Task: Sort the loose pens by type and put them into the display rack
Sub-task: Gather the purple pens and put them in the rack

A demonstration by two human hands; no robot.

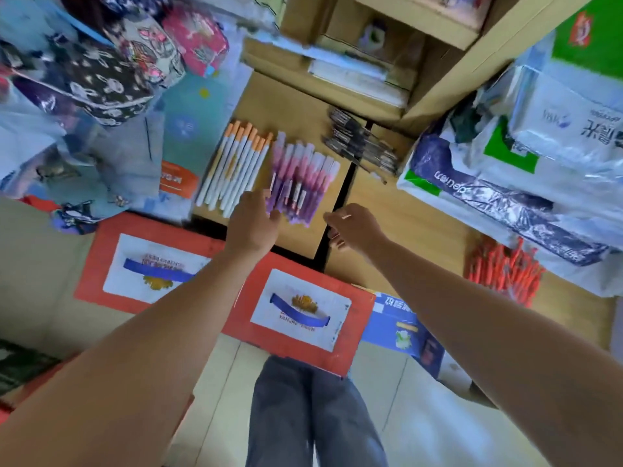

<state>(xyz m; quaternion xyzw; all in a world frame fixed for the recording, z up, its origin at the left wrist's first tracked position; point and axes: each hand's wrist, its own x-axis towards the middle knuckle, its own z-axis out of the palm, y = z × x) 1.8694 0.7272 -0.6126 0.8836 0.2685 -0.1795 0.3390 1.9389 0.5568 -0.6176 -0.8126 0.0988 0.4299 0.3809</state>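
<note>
Left hand point(253, 224) lays straight fingers on the purple pens point(300, 183), likely squaring their row; right hand point(354, 230) fingers curl loosely, empty.

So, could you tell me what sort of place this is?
Probably a stationery shop: white-and-orange pens and purple pens laid in sorted rows, patterned pouches piled alongside, wooden shelves behind.

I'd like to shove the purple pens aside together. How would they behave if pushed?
The purple pens lie loose in an overlapping row, so they would probably fan out or roll apart. Their slim plastic barrels look stiff, light and likely slippery.
</note>
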